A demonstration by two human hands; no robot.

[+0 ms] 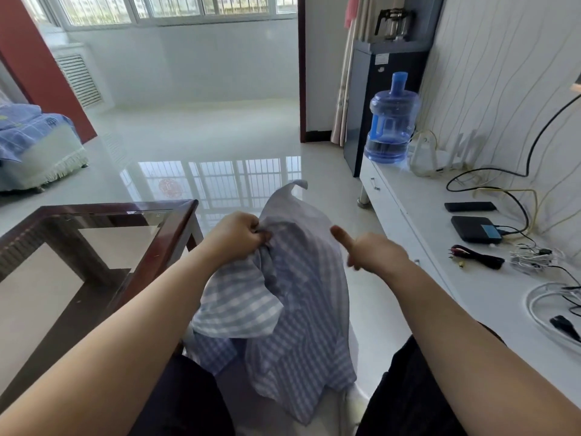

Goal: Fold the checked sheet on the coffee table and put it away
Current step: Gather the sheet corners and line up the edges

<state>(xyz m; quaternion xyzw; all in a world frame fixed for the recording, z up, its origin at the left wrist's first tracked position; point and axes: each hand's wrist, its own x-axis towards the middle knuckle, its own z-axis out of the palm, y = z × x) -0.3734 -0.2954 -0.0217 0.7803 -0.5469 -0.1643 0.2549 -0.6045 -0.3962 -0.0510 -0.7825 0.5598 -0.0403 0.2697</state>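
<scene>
The blue-and-white checked sheet [301, 287] hangs bunched in the air between my knees, off the coffee table [179, 228], with one corner flicked up at its top. My left hand [239, 237] grips a gathered fold at the sheet's upper left. My right hand [371, 251] hovers just right of the sheet. Its thumb points toward the cloth, its fingers are loosely curled and blurred, and nothing sits in them. The glass-topped, dark-wood coffee table stands to the left with nothing on its visible top.
A low white cabinet [408, 196] runs along the right wall. It carries a blue water jug [391, 121], black boxes [476, 229] and loose cables [528, 256]. A covered sofa [34, 146] stands at the far left. Glossy tiled floor lies ahead.
</scene>
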